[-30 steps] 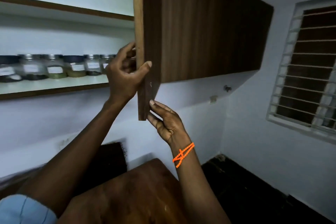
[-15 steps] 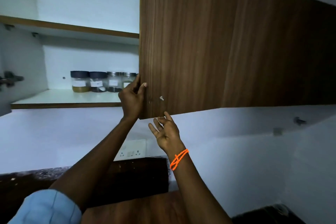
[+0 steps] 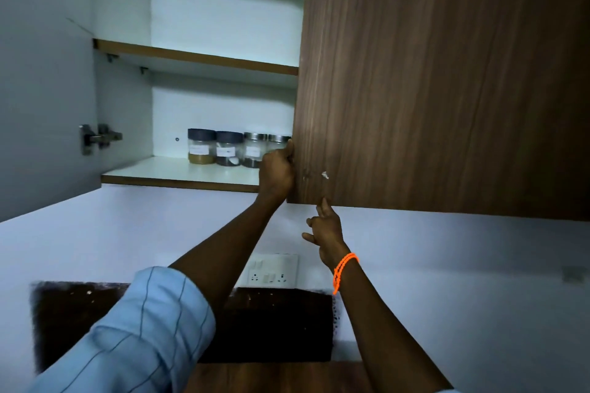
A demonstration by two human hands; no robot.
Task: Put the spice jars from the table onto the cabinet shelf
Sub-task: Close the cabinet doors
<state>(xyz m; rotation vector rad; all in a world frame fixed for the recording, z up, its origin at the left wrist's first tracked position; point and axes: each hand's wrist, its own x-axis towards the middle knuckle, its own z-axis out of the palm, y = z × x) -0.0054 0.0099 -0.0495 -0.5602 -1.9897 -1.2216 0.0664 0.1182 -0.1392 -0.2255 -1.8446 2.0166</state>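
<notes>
Item: wall cabinet, one moment in a stocking job.

Left hand (image 3: 277,169) — you had it wrapped round the free edge of the wooden cabinet door (image 3: 431,80), fingers curled behind the panel, knuckles toward you. A firm hold on the door, nothing else in it.

Right hand (image 3: 325,230) — just below and to the right of that hold, under the door's bottom edge. One fingertip reached up to the underside; the others hung loosely bent. It carried nothing. An orange wrist cord (image 3: 344,269) sat beneath it.

Spice jars (image 3: 230,148) — four showed in a row on the lower cabinet shelf (image 3: 178,174), directly left of your gripping hand, the nearest one partly hidden behind your knuckles. Two had dark lids, two had metal lids; all bore pale labels, unreadable.

Also listed: upper shelf (image 3: 198,57), above the grip; door hinge (image 3: 97,137), far left; wall socket plate (image 3: 273,271), below your arms; table (image 3: 274,376), lowest, only a bare strip in view.

Progress, as judged: jars were shelved and neither hand held one, so the placing looked finished or nearly so — whether any jar was left on the table could not be told.
</notes>
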